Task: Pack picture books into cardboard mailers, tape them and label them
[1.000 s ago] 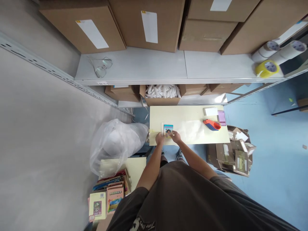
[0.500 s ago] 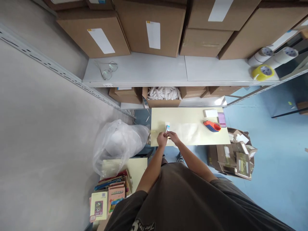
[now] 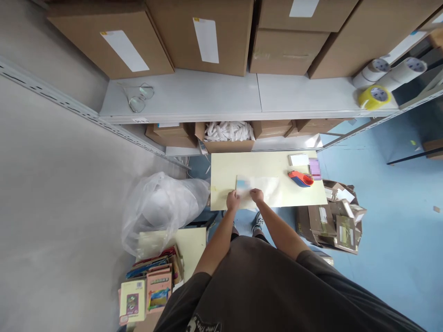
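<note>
Shelving (image 3: 224,92) spanned the far side, loaded with brown cartons (image 3: 228,41) on its upper level, while a person in a dark shirt (image 3: 270,281) stood near. Between them lay a cream tabletop (image 3: 235,163). To its left slumped a clear plastic bag (image 3: 169,203) of white material, and to its right stood a worn carton (image 3: 304,226) heaped with cardboard scraps. Near left, books (image 3: 159,286) were piled beside the bag. On the lower shelf, a smaller carton (image 3: 226,146) brimmed with white pieces (image 3: 230,131). A pale sheet (image 3: 270,186) lay across the middle of the tabletop. High on the right of the shelf sat white tape rolls (image 3: 398,78) and a yellow one; at its left rested glasses (image 3: 138,99). An orange-and-blue object (image 3: 300,179) lay on the tabletop's right, just nearer than a white box (image 3: 298,160). The left hand (image 3: 233,199) was curled at the near left corner of a flat bluish item (image 3: 243,185); the right hand (image 3: 256,195) had its fingers bent in at the sheet. Whether either pinched anything could not be told. That item, blurred, lay left of the tabletop's middle, just beyond the hands.
</note>
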`<state>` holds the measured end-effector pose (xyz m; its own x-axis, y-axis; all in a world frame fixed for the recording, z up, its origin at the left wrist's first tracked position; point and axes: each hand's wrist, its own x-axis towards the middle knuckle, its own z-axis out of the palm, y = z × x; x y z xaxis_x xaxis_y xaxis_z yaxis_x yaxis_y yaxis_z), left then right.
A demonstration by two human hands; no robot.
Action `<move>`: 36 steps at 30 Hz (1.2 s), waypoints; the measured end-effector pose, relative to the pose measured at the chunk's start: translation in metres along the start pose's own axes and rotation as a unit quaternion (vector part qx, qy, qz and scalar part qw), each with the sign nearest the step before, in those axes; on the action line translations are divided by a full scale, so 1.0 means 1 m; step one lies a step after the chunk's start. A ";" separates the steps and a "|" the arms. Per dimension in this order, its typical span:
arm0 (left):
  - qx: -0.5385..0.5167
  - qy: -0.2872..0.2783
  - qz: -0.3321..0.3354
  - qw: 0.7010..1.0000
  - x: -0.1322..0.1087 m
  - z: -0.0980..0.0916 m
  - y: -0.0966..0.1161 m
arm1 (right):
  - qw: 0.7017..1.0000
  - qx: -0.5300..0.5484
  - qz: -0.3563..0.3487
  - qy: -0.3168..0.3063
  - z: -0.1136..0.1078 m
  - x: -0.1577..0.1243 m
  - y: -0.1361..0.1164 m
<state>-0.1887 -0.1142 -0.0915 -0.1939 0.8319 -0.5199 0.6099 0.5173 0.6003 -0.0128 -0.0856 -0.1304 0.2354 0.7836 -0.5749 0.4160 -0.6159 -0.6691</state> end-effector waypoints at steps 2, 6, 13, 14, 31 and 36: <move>0.062 -0.004 -0.018 0.998 0.004 0.002 -0.001 | 0.998 -0.042 0.035 0.023 -0.004 0.003 0.001; 0.117 0.005 -0.037 0.992 0.004 0.004 0.004 | 0.996 -0.067 0.023 0.049 -0.008 -0.003 -0.001; 0.042 0.025 -0.080 0.996 0.006 0.011 0.013 | 0.995 0.081 0.023 -0.055 0.008 -0.019 0.001; 0.018 0.017 -0.088 0.996 0.008 0.010 0.013 | 0.993 0.102 0.033 -0.053 0.010 -0.019 0.001; 0.067 -0.021 0.035 0.997 -0.009 0.038 0.067 | 0.950 0.307 0.044 -0.034 -0.028 -0.020 -0.007; 0.056 -0.068 0.064 0.994 -0.009 0.052 0.061 | 0.945 0.313 0.077 -0.049 -0.044 -0.021 0.003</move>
<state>-0.1103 -0.1006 -0.0818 -0.0081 0.8507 -0.5256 0.7066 0.3768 0.5989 0.0221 -0.1005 -0.0996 0.1553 0.6880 -0.7090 -0.2253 -0.6741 -0.7035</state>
